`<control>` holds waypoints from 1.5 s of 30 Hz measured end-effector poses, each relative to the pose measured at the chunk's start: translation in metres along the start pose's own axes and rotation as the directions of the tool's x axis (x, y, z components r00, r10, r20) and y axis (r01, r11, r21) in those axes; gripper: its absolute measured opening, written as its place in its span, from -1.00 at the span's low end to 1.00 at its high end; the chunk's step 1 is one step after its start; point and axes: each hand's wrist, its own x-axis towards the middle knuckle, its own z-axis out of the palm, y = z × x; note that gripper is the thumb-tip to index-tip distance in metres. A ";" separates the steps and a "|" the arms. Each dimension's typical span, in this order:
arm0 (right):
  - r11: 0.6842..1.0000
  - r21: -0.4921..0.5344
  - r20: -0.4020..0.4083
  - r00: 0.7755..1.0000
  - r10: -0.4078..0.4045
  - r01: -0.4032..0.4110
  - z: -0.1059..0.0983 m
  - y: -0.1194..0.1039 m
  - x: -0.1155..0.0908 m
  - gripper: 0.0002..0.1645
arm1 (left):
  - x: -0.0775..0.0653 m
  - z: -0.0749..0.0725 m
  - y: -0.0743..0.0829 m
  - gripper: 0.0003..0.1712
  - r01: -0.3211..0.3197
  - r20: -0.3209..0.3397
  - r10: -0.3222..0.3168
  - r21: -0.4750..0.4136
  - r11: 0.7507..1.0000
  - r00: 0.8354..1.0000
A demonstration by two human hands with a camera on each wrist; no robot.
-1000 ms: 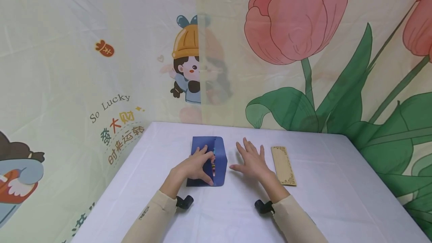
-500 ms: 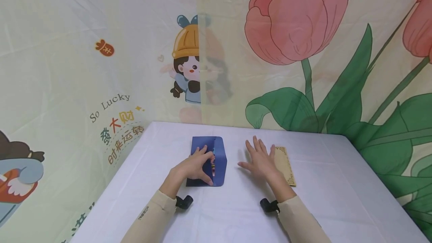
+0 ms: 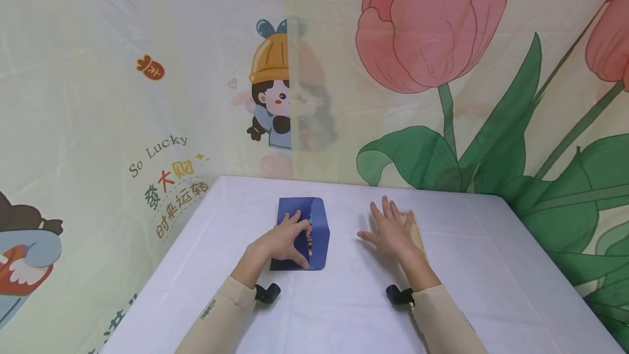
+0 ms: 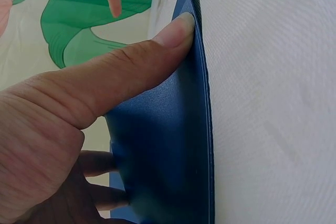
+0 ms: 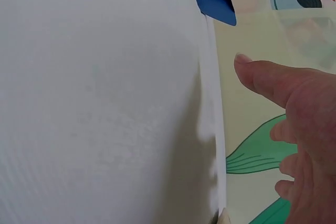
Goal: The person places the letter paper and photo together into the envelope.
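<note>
A dark blue envelope (image 3: 320,239) lies on the table, its flap folded out to the right. Colourful contents (image 3: 310,245) show in the opening. My left hand (image 3: 282,242) holds the envelope, thumb at the near end of the opening and index finger bent at its edge. In the left wrist view, the thumb presses on the blue envelope (image 4: 168,129) near its corner. My right hand (image 3: 393,234) hovers with fingers spread, holding nothing. Behind and partly under it in view lies a tan card with a decorated border (image 3: 417,239), mostly hidden by the hand.
A white cloth covers the table (image 3: 334,316). Behind it hangs a printed curtain (image 3: 319,70) with tulips and a cartoon figure. Each wrist carries a small black camera mount, one at the left (image 3: 267,294) and one at the right (image 3: 399,295).
My right hand has moved to the right, away from the envelope, and now covers much of the tan card. The left hand and the envelope have stayed in place.
</note>
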 end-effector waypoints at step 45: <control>0.986 0.069 0.116 0.983 0.142 -0.151 -0.005 0.052 0.001 -0.23 | 0.001 0.000 0.000 -0.26 -0.006 -0.002 0.006 -0.011 1.000 1.000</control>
